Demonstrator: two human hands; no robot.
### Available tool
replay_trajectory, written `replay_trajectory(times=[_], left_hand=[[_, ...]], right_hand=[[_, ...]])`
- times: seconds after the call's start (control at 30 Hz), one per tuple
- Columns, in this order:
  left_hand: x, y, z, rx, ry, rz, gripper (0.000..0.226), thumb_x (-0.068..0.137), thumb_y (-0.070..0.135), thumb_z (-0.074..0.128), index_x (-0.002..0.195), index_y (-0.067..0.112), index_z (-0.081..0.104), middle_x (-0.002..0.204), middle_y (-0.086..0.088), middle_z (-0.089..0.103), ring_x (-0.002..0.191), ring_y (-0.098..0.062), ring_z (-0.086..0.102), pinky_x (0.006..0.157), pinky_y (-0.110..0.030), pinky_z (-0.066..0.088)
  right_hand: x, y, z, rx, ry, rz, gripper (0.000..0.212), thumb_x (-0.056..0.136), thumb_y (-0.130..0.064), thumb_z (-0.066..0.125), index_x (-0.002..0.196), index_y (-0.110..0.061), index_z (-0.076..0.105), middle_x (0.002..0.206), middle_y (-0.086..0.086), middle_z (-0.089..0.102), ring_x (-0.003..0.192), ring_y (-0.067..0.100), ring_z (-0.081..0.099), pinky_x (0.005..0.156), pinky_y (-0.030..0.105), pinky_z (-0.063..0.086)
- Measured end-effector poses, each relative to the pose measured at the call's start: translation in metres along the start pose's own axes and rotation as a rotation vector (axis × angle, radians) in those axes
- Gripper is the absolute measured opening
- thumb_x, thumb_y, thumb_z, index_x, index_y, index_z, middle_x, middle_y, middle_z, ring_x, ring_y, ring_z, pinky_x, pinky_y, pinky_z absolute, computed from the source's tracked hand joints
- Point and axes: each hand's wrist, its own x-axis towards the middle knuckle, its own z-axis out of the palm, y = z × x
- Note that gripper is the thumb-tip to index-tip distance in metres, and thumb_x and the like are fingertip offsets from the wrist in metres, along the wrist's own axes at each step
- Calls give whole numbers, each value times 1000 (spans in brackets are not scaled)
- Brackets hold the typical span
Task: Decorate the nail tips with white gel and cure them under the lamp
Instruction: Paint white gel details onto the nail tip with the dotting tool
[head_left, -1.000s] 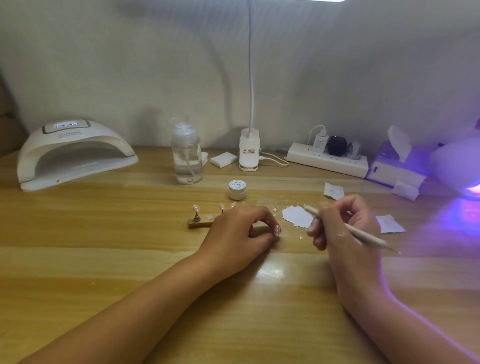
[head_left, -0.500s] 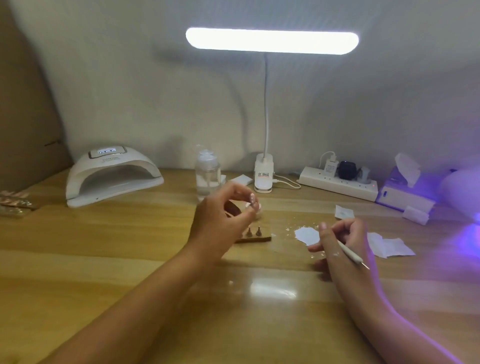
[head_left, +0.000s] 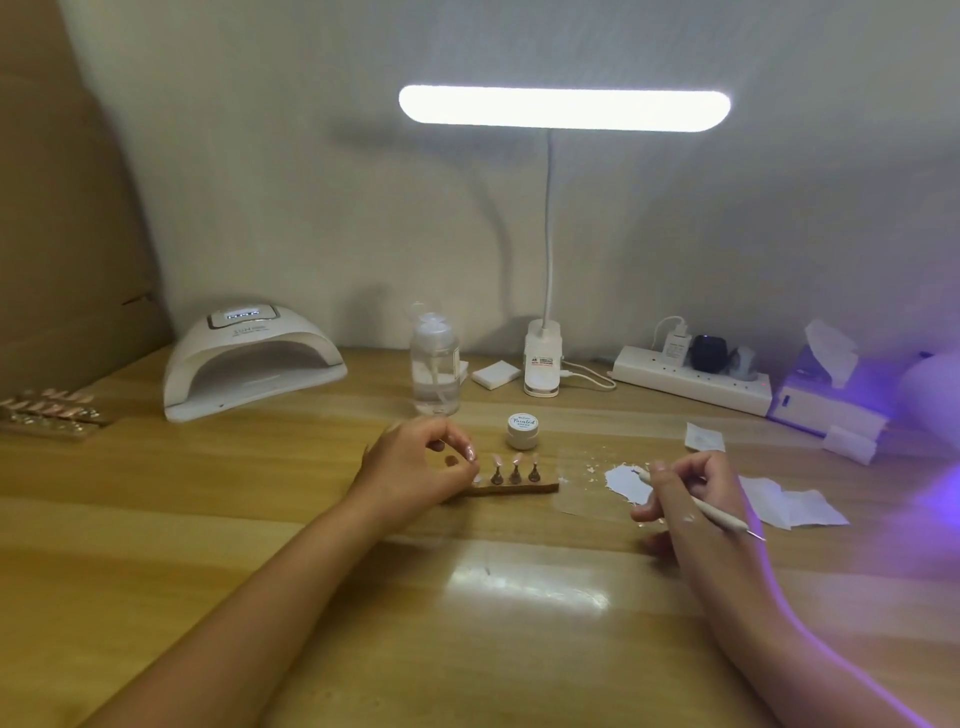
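A small wooden stand (head_left: 519, 487) in the middle of the table carries three pink nail tips (head_left: 515, 459) on metal pegs. My left hand (head_left: 413, 470) is at the stand's left end, thumb and forefinger curled round a small peg with a nail tip (head_left: 452, 460). My right hand (head_left: 685, 499) grips a thin white brush pen (head_left: 719, 515) whose front end lies at a smear of white gel (head_left: 626, 480) on a clear sheet. Behind the stand sits the small white gel jar (head_left: 522, 430), lid on. The white curing lamp (head_left: 249, 358) stands at the back left.
A clear pump bottle (head_left: 435, 364), a desk lamp base (head_left: 543, 358), a power strip (head_left: 691, 382) and a tissue box (head_left: 826, 400) line the back. Paper wipes (head_left: 795, 501) lie right of my right hand. A second lamp glows purple (head_left: 935, 384) at the far right. A rack of nail tips (head_left: 49, 410) sits at the left edge.
My left hand lifted a peg with a nail tip off the stand, then came down to the stand's left end. My right hand stayed by the gel. The view tilted up.
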Motion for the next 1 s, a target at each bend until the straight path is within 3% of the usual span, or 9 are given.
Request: replay_trajectory(times=[0.1, 0.27, 0.37, 0.5, 0.57, 0.63, 0.8, 1.0], left_hand=[[0, -3, 2, 74, -5, 23, 19, 79, 26, 75, 70, 36, 61, 101, 17, 67, 105, -13, 59, 101, -45, 41], [2, -6, 6, 162, -25, 24, 15, 79, 34, 75, 76, 39, 61, 105, 14, 63, 104, -13, 55, 101, -42, 40], [5, -13, -1, 131, -86, -7, 19, 75, 39, 79, 88, 37, 64, 107, 16, 62, 100, -7, 59, 98, -41, 45], [8, -24, -18, 55, -158, -52, 15, 75, 36, 82, 81, 34, 68, 90, 17, 70, 78, 1, 63, 79, -31, 52], [8, -28, -19, 26, -148, -27, 12, 77, 29, 82, 77, 32, 70, 81, 18, 72, 73, -1, 64, 76, -30, 52], [8, -28, -16, 35, -132, 10, 14, 78, 26, 81, 74, 32, 69, 75, 23, 69, 70, 2, 63, 74, -29, 51], [5, -26, -12, 190, -65, 122, 8, 77, 34, 74, 78, 36, 66, 81, 30, 64, 81, 7, 60, 79, -27, 51], [5, -28, -11, 182, -67, 147, 12, 78, 29, 74, 80, 38, 67, 83, 35, 62, 81, 7, 60, 78, -26, 52]], right_hand=[[1, 0, 1, 4, -7, -1, 18, 97, -40, 57, 80, -40, 51, 71, -8, 71, 74, 8, 71, 78, 58, 57], [0, 0, 1, -3, -20, -13, 20, 98, -39, 58, 79, -40, 51, 70, -7, 70, 79, 19, 72, 77, 60, 57], [0, 0, 1, 13, -19, -28, 14, 97, -38, 57, 85, -32, 53, 70, -5, 70, 77, 15, 72, 76, 59, 58], [1, 0, 0, 13, -10, -67, 14, 97, -38, 57, 91, -25, 53, 71, -6, 72, 69, 8, 69, 66, 47, 58], [0, -1, -1, 15, -23, -83, 13, 97, -40, 58, 93, -29, 54, 74, -7, 73, 66, 13, 69, 56, 34, 53], [0, -2, -2, 19, -29, -89, 9, 96, -40, 60, 94, -32, 56, 78, -9, 74, 67, 12, 70, 50, 30, 51], [2, -3, -5, 23, -18, -114, 4, 95, -33, 65, 94, -36, 63, 88, -9, 75, 76, 7, 71, 62, 34, 54], [12, -1, -14, 42, 14, -51, 1, 94, -24, 62, 94, -25, 61, 78, -5, 76, 63, 8, 67, 61, 35, 51]])
